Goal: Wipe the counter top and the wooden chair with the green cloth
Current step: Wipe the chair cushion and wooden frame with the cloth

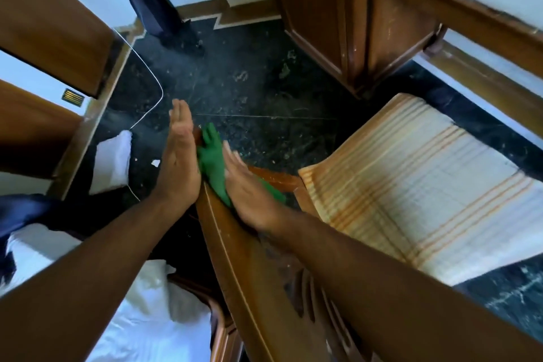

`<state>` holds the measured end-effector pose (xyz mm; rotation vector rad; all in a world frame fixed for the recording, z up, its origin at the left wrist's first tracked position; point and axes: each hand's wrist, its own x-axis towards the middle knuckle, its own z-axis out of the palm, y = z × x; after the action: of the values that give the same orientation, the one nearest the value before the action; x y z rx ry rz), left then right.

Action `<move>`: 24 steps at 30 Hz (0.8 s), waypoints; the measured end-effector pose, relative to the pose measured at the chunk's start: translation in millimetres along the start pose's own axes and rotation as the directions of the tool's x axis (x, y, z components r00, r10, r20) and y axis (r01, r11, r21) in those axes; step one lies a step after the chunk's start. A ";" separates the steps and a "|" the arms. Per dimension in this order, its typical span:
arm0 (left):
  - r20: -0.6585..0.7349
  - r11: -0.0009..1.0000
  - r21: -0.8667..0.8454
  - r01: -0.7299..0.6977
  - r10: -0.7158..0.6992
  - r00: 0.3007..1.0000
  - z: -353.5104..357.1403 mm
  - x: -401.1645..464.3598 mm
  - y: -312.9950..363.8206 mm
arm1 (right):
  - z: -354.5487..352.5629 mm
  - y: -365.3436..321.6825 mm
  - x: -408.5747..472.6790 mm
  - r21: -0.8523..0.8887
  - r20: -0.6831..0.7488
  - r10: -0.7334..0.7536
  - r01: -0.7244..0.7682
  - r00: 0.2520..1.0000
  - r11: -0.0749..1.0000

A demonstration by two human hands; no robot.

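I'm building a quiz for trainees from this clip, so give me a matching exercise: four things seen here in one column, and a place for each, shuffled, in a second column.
Things:
1. green cloth
2. striped cushion
3. dark bag
4. white cable

Places:
A. leaning upright against the far wall
B. on the seat of the wooden chair
C. pressed on the chair's top rail between the left hand and the right hand
D. looping over the dark floor, left of the hands

Pairs: 1-C, 2-B, 3-A, 4-D
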<state>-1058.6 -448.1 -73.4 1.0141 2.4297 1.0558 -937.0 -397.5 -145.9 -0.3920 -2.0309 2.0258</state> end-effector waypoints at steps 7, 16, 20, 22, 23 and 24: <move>-0.008 0.997 -0.055 0.046 -0.046 0.999 -1.2 -5.3 14.7 | -1.9 -19.9 1.7 -0.062 0.004 0.007 -0.007 1.000 0.998; 0.072 0.963 0.256 -0.078 0.062 0.995 -1.3 -7.7 15.8 | -22.4 28.7 -110.5 -0.223 0.057 0.145 -0.129 0.988 0.966; 0.083 0.955 0.286 -0.083 0.061 0.995 -2.6 -6.8 17.1 | -20.0 54.5 -88.4 -0.269 -0.025 0.010 -0.016 1.000 0.963; 0.078 0.950 0.304 -0.075 0.054 0.996 -2.6 -6.8 17.3 | -20.1 64.4 -83.7 -0.212 -0.126 -0.047 0.019 0.991 0.977; 0.074 0.950 0.306 -0.064 0.043 0.996 -2.4 -7.3 18.4 | -22.7 66.0 -78.3 -0.190 -0.196 -0.056 0.018 0.979 0.982; 0.071 0.951 0.305 -0.055 0.035 0.997 -2.0 -7.9 20.1 | -26.5 65.6 -70.0 -0.196 -0.258 -0.064 0.013 0.964 0.981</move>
<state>-1044.3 -445.0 -57.4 1.1834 2.5801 0.6559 -861.0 -397.8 -210.3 -0.6192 -2.0527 1.6573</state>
